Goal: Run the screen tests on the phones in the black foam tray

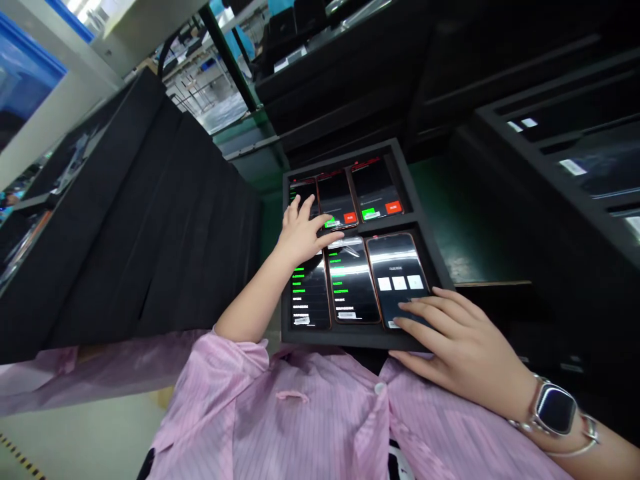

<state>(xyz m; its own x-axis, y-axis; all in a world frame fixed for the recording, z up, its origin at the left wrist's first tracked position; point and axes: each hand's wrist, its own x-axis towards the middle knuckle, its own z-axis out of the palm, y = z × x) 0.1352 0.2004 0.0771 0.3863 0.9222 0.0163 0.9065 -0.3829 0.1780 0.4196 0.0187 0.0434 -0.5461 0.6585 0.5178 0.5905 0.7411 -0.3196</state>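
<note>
A black foam tray (430, 247) holds several smartphones in two rows, their screens lit. My left hand (301, 235) is spread over the left side, fingers above the back-left phone (301, 189) and back-middle phone (336, 195); contact is unclear. Red and green buttons show on the back-middle and back-right phone (374, 187). The front-left phone (311, 293) and front-middle phone (354, 290) show green and white text lines. My right hand (463, 340) lies with fingers stretched over the lower right of the front-right phone (395, 260), which displays three white squares.
Stacked black trays (135, 220) rise on the left. More black trays with phones (600, 160) stand on the right, and others stand behind. A green surface (450, 227) lies under the tray. A smartwatch (554, 408) is on my right wrist.
</note>
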